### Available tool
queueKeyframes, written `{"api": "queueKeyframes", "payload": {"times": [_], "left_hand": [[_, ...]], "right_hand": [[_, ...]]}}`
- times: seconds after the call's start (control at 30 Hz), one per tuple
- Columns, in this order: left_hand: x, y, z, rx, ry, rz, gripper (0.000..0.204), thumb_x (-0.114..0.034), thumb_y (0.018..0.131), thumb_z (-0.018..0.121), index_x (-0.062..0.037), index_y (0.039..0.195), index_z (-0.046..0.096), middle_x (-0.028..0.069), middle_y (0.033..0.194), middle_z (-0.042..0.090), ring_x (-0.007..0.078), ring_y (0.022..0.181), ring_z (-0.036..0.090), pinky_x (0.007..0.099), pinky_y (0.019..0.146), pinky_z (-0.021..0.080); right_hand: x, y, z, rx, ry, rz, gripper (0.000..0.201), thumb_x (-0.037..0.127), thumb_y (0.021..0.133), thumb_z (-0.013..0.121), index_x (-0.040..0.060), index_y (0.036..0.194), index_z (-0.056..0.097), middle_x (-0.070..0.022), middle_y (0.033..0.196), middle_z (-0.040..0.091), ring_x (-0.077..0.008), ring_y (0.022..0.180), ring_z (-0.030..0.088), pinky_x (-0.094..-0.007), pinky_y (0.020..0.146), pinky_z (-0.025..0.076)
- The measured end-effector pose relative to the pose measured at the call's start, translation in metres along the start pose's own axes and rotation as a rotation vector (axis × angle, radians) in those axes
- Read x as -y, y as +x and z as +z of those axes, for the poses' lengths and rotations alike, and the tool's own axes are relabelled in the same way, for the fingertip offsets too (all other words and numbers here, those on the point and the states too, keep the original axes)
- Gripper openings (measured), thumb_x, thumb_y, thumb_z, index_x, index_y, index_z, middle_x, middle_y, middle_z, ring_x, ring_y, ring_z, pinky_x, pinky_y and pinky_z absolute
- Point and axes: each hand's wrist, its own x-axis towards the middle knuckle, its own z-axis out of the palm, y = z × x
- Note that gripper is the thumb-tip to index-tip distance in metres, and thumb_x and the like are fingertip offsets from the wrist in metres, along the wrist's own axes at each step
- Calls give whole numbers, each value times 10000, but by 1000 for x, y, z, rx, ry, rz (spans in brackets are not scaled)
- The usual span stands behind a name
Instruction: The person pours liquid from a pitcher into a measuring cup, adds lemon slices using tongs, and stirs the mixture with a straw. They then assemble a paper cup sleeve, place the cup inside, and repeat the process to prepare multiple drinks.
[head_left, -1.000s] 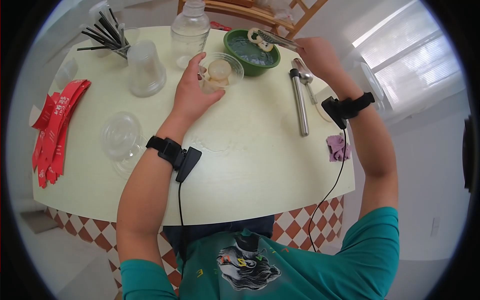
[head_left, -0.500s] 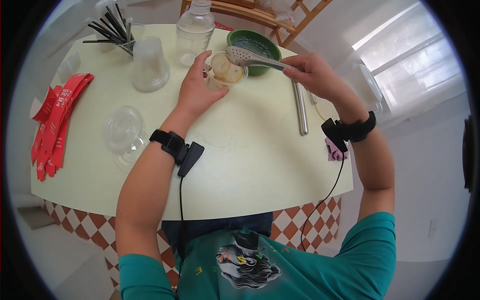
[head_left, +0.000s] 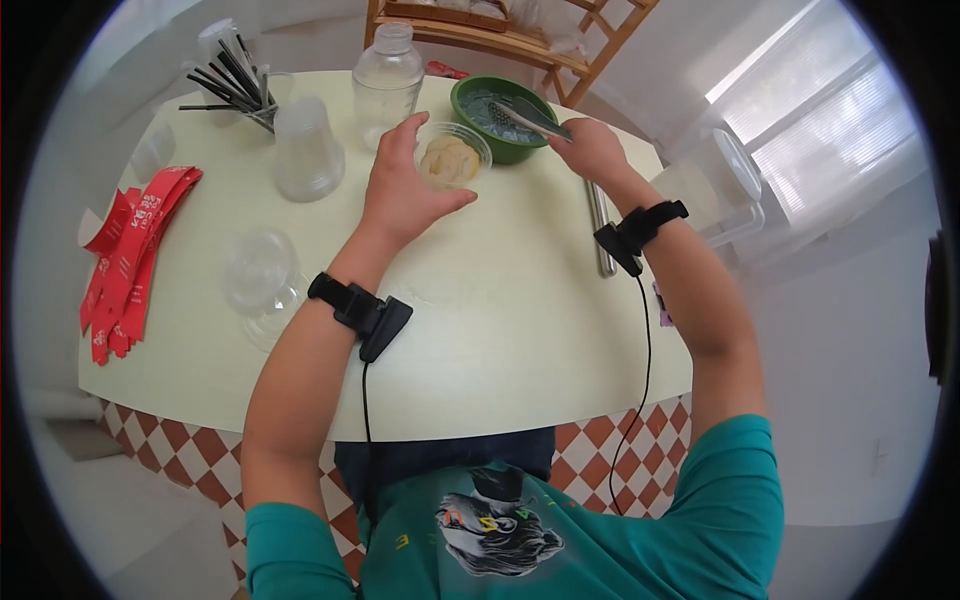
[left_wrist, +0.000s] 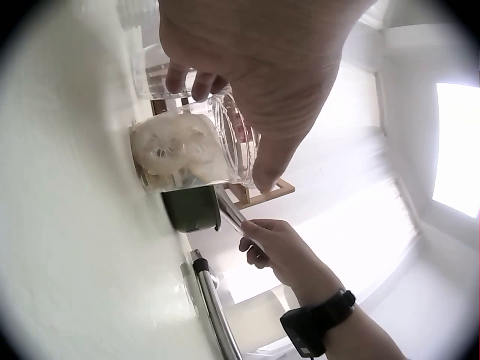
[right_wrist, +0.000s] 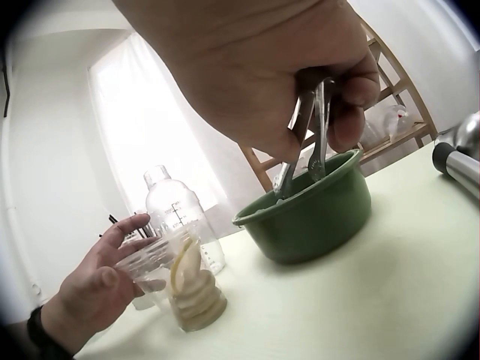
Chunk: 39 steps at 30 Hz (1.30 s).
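My left hand [head_left: 405, 195] holds a clear plastic cup [head_left: 483, 147] near its rim, with the thumb on the near side. Pale round slices [left_wrist: 176, 146] with small holes are stacked in the cup, and one leans with a yellowish edge in the right wrist view. In my right hand [head_left: 592, 150] I grip metal tongs [head_left: 540, 120], whose perforated end dips into a green bowl [right_wrist: 311, 221]. Ice and water [head_left: 482, 112] show inside the bowl. The bowl stands just behind and to the right of the cup.
Behind the cup stands a clear shaker bottle [head_left: 387, 85]. Stacked cups [head_left: 308, 155], black straws [head_left: 235, 82], clear lids [head_left: 260, 270] and red paper sleeves [head_left: 140, 245] lie leftward. A metal rod [head_left: 602, 235] lies right, near a clear container [head_left: 735, 180].
The tongs moved from the bowl with slices to over the cup, then back down into the bowl. The cup now shows more slices. My left hand stays at the cup.
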Motion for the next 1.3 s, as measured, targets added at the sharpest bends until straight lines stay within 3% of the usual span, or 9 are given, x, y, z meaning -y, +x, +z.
{"api": "queueKeyframes", "payload": {"times": [0.27, 0.37, 0.43, 0.47, 0.53, 0.6, 0.8, 1.1, 1.3], "left_hand": [[-5, 9, 4, -2, 175, 34, 925, -287, 567, 878, -52, 1339, 426, 192, 1291, 465, 326, 1207, 476, 400, 1005, 425], [-13, 18, 6, 36, 292, -10, 931, -363, 584, 858, -63, 1346, 414, 181, 1325, 437, 336, 1205, 458, 418, 984, 439], [-18, 22, 8, 113, 406, -53, 910, -413, 605, 836, -77, 1343, 421, 174, 1308, 450, 337, 1197, 466, 429, 969, 447], [-20, 25, 8, 116, 413, -47, 910, -413, 605, 836, -77, 1343, 421, 174, 1308, 450, 337, 1197, 466, 429, 969, 447], [-26, 30, 10, 201, 504, -128, 887, -431, 613, 819, -77, 1330, 436, 171, 1273, 473, 338, 1186, 476, 438, 930, 473], [-32, 32, 12, 208, 522, -128, 882, -430, 605, 819, -71, 1322, 451, 181, 1251, 495, 339, 1172, 499, 424, 930, 473], [-44, 32, 6, 283, 530, -175, 859, -385, 590, 793, -62, 1313, 460, 204, 1222, 508, 345, 1142, 528, 409, 911, 489], [-47, 5, -32, 327, 523, -78, 813, -323, 597, 775, -61, 1302, 466, 204, 1217, 511, 334, 1124, 536, 389, 937, 470], [-55, -5, -102, 219, 472, -83, 812, -313, 613, 791, -74, 1319, 468, 182, 1257, 504, 299, 1103, 527, 387, 931, 455]], "right_hand": [[10, 4, 7, 57, 23, 80, 407, 410, 830, 604, 22, 924, 687, -165, 871, 684, -347, 835, 651, -437, 761, 513], [22, -13, 0, 50, 5, 102, 451, 409, 822, 628, 5, 1019, 666, -177, 994, 669, -325, 938, 638, -426, 809, 506], [28, -34, 0, -226, 93, -30, 509, 398, 807, 662, 5, 1129, 625, -184, 1168, 605, -307, 1075, 589, -408, 885, 481], [29, -45, -1, -231, 100, -26, 509, 398, 807, 662, 5, 1129, 625, -184, 1168, 605, -307, 1075, 589, -408, 885, 481], [31, -67, -2, -191, 479, -75, 546, 381, 797, 685, 10, 1188, 593, -178, 1267, 539, -307, 1149, 540, -395, 936, 454], [35, -85, 5, -232, 574, -100, 535, 376, 798, 690, 10, 1177, 602, -176, 1221, 568, -310, 1118, 556, -378, 932, 455], [63, -112, -8, -53, 988, -78, 510, 336, 815, 689, -24, 1165, 603, -164, 1163, 617, -265, 1121, 563, -361, 907, 465], [53, -113, -19, -83, 940, -149, 484, 323, 822, 686, -36, 1140, 618, -165, 1127, 647, -272, 1093, 591, -364, 901, 476], [52, -125, -29, -162, 896, -160, 472, 318, 824, 681, -32, 1136, 622, -173, 1129, 648, -285, 1088, 599, -368, 903, 478]]}}
